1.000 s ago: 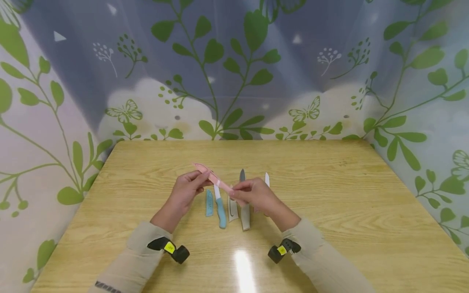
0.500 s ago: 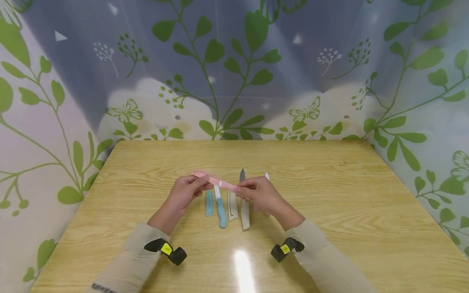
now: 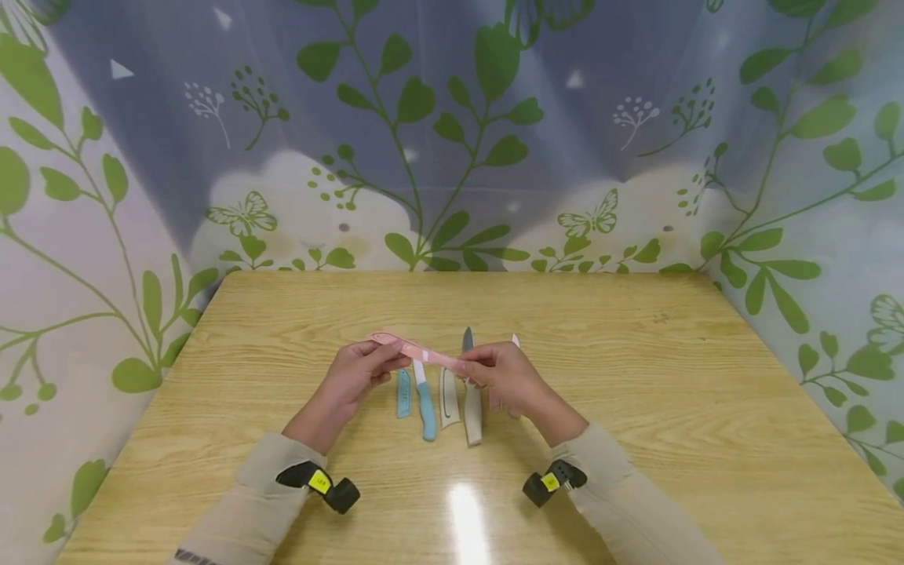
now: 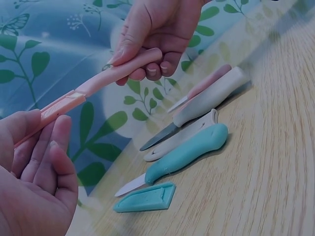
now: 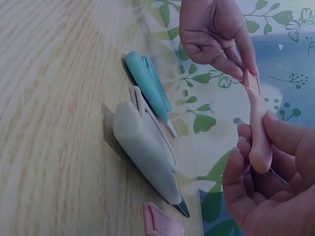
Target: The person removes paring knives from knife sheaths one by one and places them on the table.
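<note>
Above the table both hands hold a pink-handled knife (image 4: 120, 71) with its blade in a pink sheath (image 4: 61, 107). My left hand (image 3: 356, 375) pinches the sheath between thumb and fingers. The handle's butt end is in the grip of my right hand (image 3: 503, 375), thumb on top. In the left wrist view, handle and sheath meet with a small pale patch at the joint. Beneath them lie a teal knife (image 3: 427, 412) with a white blade, its teal sheath (image 3: 403, 392), a beige sheath (image 3: 448, 400) and a beige-handled knife (image 3: 473, 416) with a dark blade.
A second pink knife (image 4: 209, 81) with a white blade lies at the right of the row, partly behind my right hand. Near it is another pink sheath (image 5: 161, 223). The wooden table (image 3: 636, 377) ends at a leaf-patterned curtain (image 3: 452, 157).
The pink knife and sheath have swung from a steep slant to nearly level, the handle end rising and the sheath tip dropping. Over the last half second the hands barely move.
</note>
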Action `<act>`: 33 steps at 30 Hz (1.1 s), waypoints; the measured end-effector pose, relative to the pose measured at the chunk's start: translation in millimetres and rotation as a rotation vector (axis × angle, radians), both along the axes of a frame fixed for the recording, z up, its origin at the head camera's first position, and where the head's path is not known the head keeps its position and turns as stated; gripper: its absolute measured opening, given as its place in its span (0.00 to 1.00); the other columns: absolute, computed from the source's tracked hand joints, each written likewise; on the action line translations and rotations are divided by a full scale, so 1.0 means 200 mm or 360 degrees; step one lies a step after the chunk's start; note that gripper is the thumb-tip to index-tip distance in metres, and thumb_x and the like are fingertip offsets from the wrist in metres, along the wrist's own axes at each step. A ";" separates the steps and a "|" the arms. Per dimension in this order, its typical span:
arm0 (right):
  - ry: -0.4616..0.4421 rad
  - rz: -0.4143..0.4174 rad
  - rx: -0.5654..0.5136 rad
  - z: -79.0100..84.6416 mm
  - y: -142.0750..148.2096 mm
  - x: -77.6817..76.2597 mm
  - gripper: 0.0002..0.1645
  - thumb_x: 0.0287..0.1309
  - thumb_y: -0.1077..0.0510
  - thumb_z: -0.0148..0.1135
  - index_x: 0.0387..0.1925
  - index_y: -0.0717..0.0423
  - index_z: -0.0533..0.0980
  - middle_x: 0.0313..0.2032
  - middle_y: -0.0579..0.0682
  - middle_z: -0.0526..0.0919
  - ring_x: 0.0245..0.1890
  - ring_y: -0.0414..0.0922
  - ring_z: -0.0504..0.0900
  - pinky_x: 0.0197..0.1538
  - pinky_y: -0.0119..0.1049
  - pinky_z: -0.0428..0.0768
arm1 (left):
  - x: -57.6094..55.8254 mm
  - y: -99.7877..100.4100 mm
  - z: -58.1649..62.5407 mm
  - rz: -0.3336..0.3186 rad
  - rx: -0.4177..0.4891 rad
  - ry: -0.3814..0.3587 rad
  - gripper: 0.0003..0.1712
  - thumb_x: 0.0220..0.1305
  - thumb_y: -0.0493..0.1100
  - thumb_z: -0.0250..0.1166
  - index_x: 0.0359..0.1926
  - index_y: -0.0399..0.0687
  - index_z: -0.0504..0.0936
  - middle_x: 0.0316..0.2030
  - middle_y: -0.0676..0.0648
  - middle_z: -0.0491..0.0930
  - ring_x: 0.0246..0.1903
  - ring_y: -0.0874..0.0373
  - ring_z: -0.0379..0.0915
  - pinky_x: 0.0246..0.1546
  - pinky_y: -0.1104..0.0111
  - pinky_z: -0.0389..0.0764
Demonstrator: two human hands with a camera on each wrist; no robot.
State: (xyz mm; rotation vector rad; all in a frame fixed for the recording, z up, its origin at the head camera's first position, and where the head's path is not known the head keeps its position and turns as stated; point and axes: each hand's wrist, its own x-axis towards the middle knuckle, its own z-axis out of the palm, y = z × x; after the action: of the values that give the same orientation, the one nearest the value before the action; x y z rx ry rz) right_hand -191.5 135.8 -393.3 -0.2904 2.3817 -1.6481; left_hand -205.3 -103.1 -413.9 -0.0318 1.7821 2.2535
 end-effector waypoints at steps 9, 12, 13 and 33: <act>0.0011 -0.0025 0.0050 -0.01 0.01 0.00 0.11 0.62 0.59 0.61 0.40 0.62 0.82 0.36 0.64 0.85 0.32 0.53 0.79 0.36 0.46 0.78 | 0.01 0.01 0.00 0.0051 0.0196 -0.0056 0.10 0.67 0.35 0.58 0.31 0.49 0.84 0.25 0.54 0.86 0.30 0.65 0.82 0.32 0.75 0.81; 0.0024 -0.0027 0.0063 -0.01 0.01 -0.01 0.12 0.63 0.59 0.60 0.41 0.64 0.81 0.36 0.64 0.85 0.34 0.57 0.78 0.36 0.47 0.78 | 0.01 0.01 0.01 0.0082 0.0238 -0.0082 0.11 0.68 0.34 0.57 0.31 0.48 0.83 0.25 0.53 0.86 0.29 0.64 0.82 0.31 0.75 0.81; 0.0029 -0.0026 0.0063 -0.01 0.01 -0.01 0.12 0.63 0.59 0.60 0.42 0.64 0.81 0.36 0.65 0.85 0.34 0.58 0.78 0.35 0.47 0.78 | 0.01 0.00 0.01 0.0083 0.0252 -0.0086 0.11 0.68 0.34 0.57 0.31 0.47 0.83 0.25 0.53 0.86 0.29 0.64 0.82 0.31 0.75 0.81; 0.0033 -0.0057 0.0077 0.02 0.03 0.00 0.10 0.62 0.58 0.61 0.40 0.59 0.82 0.35 0.59 0.86 0.34 0.57 0.78 0.36 0.45 0.78 | -0.01 -0.01 0.03 0.0076 0.0316 -0.0111 0.09 0.68 0.35 0.58 0.32 0.46 0.83 0.26 0.51 0.87 0.29 0.63 0.83 0.33 0.74 0.82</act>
State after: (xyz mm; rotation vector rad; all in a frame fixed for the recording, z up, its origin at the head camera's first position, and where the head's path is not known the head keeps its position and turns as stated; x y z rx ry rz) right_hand -191.2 141.7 -389.4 -0.2590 2.4519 -1.6073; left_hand -206.7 -104.2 -407.5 -0.1142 1.5312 2.4207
